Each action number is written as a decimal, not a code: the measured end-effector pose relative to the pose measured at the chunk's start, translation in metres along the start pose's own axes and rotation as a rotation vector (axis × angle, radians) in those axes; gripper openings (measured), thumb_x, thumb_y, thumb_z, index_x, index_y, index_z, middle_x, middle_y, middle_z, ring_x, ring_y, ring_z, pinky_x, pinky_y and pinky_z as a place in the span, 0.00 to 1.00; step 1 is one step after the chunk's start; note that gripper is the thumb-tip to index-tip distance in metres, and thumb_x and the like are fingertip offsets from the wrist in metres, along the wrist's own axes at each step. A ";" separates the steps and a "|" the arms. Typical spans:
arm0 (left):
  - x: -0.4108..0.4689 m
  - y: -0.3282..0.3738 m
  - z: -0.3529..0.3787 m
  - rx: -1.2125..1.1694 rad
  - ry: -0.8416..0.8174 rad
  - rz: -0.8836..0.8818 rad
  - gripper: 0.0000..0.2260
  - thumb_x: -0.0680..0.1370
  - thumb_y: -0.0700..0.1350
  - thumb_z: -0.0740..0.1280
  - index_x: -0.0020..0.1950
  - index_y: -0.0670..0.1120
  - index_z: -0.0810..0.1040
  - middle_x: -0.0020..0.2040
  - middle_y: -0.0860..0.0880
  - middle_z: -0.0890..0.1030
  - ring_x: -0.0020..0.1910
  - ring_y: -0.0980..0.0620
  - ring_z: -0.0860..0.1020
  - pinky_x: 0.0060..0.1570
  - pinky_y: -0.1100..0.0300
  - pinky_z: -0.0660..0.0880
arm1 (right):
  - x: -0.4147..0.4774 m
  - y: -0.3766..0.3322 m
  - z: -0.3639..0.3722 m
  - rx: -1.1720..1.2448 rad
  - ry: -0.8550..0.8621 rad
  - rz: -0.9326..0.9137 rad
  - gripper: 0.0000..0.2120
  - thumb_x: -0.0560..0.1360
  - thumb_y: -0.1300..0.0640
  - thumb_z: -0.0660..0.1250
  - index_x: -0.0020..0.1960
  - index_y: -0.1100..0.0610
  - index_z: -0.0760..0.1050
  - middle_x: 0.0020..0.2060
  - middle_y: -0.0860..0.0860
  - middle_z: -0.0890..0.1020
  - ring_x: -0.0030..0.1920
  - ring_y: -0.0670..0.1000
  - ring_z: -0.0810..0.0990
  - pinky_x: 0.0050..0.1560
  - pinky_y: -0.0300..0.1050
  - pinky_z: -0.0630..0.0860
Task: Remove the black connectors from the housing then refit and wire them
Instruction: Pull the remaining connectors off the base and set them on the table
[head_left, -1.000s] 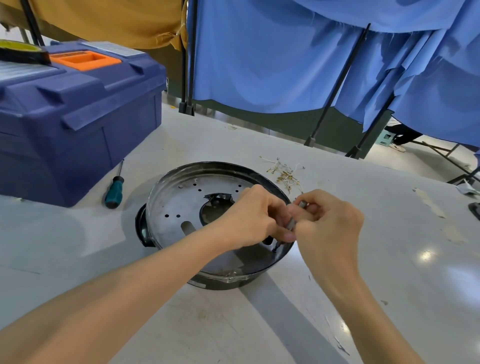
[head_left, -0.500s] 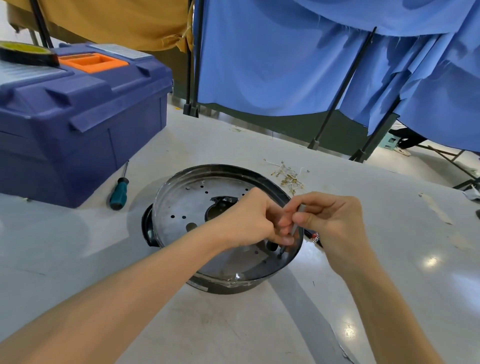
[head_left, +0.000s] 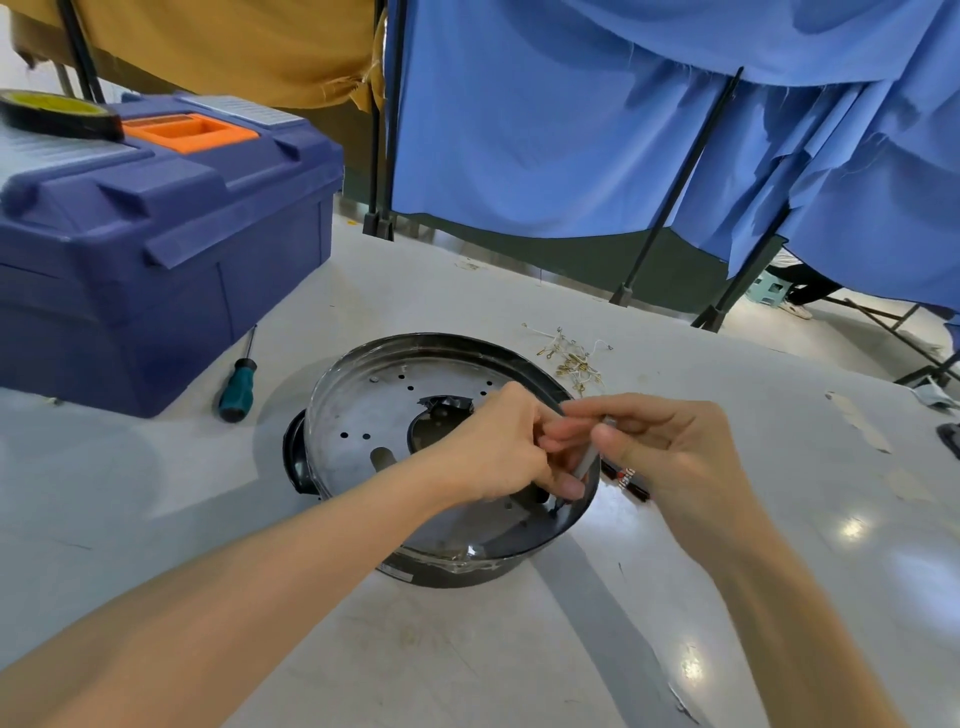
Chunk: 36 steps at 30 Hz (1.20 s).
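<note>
Shiny metal in a black rim: one round housing (head_left: 374, 415) sits on the pale grey desk (head_left: 467, 649), two hands at its right edge. One green-handled screwdriver (head_left: 236, 392) and one blue toolbox (head_left: 156, 249) lie left, one tangle of brass terminals (head_left: 571, 361) behind. Blue curtains (head_left: 545, 130) hang beyond. The left hand (head_left: 493, 447) curls its fingers onto the housing, grip hidden; the right hand (head_left: 670, 452) pinches one thin grey tool (head_left: 587, 460), tip down inside.

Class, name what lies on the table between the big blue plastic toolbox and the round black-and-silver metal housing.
In the head view, a green-handled screwdriver lies there, touching neither.
</note>
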<state>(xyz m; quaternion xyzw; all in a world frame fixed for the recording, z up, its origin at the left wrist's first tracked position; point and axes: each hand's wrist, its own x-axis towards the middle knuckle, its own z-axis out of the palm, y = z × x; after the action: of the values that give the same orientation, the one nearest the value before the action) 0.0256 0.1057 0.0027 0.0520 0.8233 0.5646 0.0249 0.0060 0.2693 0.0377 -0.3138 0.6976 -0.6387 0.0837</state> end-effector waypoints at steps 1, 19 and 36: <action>0.001 0.000 0.000 0.006 -0.010 -0.003 0.16 0.67 0.33 0.76 0.26 0.48 0.75 0.25 0.57 0.75 0.27 0.64 0.74 0.33 0.72 0.67 | 0.002 -0.001 -0.002 -0.025 -0.002 -0.002 0.09 0.71 0.73 0.65 0.47 0.66 0.81 0.38 0.60 0.86 0.41 0.58 0.86 0.44 0.43 0.81; -0.001 0.000 -0.003 -0.018 -0.090 0.044 0.06 0.68 0.34 0.76 0.37 0.44 0.83 0.33 0.50 0.82 0.33 0.60 0.79 0.42 0.63 0.76 | -0.018 0.000 0.019 -0.119 0.240 -0.017 0.10 0.68 0.72 0.72 0.41 0.57 0.83 0.35 0.51 0.86 0.38 0.49 0.86 0.40 0.32 0.78; 0.001 -0.011 -0.021 0.530 -0.187 0.006 0.41 0.57 0.57 0.81 0.69 0.54 0.73 0.74 0.57 0.65 0.73 0.53 0.63 0.70 0.51 0.65 | -0.015 0.007 0.036 -0.171 0.428 -0.001 0.14 0.67 0.76 0.69 0.34 0.58 0.79 0.29 0.51 0.83 0.30 0.50 0.84 0.35 0.31 0.76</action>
<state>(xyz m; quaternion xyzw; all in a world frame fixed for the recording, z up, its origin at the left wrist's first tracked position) 0.0220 0.0827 0.0003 0.1108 0.9362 0.3225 0.0845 0.0342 0.2473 0.0204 -0.1774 0.7510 -0.6291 -0.0935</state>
